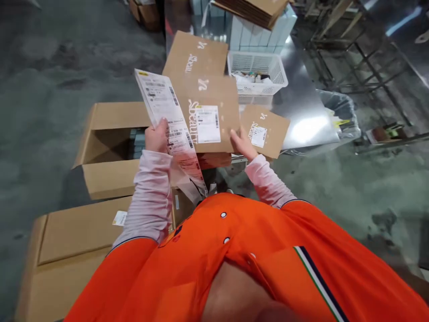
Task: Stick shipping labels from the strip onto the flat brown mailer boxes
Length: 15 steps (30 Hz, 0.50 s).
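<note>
A long strip of printed shipping labels [161, 100] is gripped by my left hand [156, 135], its lower end hanging down towards my waist. Beside it lies a flat brown cardboard mailer [229, 100] with white lettering and one shipping label [207, 124] stuck on its face. My right hand [244, 144] is closed at that mailer's lower right edge, with the thumb on top and some fingers hidden. A smaller labelled mailer [279, 129] lies just right of this hand, at the table's edge. Behind, another brown mailer [214, 53] shows no label.
A white plastic basket [279, 82] with small items stands on the metal table [306, 107]. Pale boxes [251, 38] and stacked flat cardboard [248, 11] are at the back. An open carton [110, 176] and a closed carton [77, 241] are at left; a clear bag [348, 109] hangs at right.
</note>
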{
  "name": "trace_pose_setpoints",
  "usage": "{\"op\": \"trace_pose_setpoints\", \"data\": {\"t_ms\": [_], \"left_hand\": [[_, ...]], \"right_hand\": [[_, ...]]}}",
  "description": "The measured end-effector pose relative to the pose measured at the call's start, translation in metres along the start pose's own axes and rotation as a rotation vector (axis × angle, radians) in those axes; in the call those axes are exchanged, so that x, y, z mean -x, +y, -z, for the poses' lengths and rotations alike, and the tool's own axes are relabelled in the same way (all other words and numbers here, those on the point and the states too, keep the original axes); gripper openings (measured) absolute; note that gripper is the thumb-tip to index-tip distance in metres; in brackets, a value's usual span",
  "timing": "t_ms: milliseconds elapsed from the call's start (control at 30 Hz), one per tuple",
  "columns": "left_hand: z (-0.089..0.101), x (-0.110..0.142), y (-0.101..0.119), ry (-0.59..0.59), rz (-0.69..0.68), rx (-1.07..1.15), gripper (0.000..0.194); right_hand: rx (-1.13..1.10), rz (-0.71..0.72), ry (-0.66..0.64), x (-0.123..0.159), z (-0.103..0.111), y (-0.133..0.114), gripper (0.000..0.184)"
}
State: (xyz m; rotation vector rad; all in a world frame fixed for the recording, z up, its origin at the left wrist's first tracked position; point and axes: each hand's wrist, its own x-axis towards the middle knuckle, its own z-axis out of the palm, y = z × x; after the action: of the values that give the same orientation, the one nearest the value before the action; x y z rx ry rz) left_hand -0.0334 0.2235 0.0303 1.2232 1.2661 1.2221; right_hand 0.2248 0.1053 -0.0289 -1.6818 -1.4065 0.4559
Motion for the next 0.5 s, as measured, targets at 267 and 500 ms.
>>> {"op": "trace_pose_setpoints", "data": {"t_ms": [267,500], "left_hand": [[-0.024,0.079,0.039,-0.244,-0.077,0.385,0.056],[-0.026,0.124,0.016,-0.512,0.006,0.135,0.052]], "right_hand": [[0.251,-0.368,0.238,0.026,0.152,0.029,0.077],[-0.473,-0.012,-0.216,0.046,0.026,-0.075,0.067]]}}
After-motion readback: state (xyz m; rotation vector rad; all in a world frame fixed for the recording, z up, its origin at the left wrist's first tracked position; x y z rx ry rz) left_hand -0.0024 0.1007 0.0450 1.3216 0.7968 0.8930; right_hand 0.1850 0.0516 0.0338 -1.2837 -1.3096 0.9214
